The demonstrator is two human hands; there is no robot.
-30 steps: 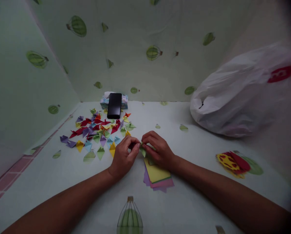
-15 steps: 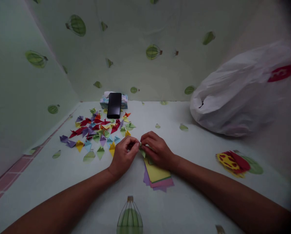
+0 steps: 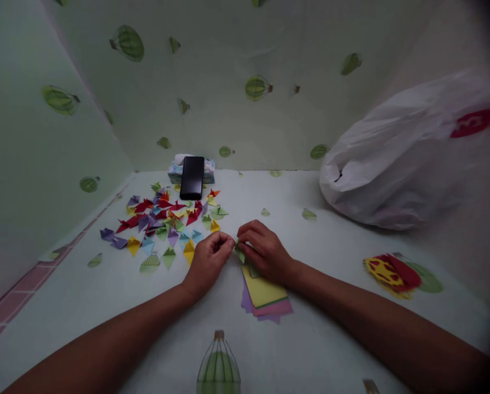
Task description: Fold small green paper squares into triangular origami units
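A small piece of folded green paper (image 3: 240,254) sits between my two hands, partly covered by fingers. My right hand (image 3: 266,253) grips it from the right with bent fingers. My left hand (image 3: 210,259) is closed in a pinch, thumb against forefinger, at the paper's left tip. Below my right hand lies a fanned stack of square paper sheets (image 3: 268,291), yellow on top, with pink and purple showing beneath. To the left of my hands, many small folded paper pieces (image 3: 169,219) in red, purple, green, yellow and blue are spread in a loose heap.
Behind the heap, a black phone (image 3: 192,178) leans on a tissue box (image 3: 175,171). At the right bulges a white plastic bag (image 3: 376,169). Nearer on that side lie red and yellow cut-out pieces (image 3: 392,272). Balloon-patterned covering lines the surface and walls.
My left fingers have drawn closer together, narrowing the gap between thumb and forefinger. Both hands stay in almost the same place, and the surrounding things have not moved.
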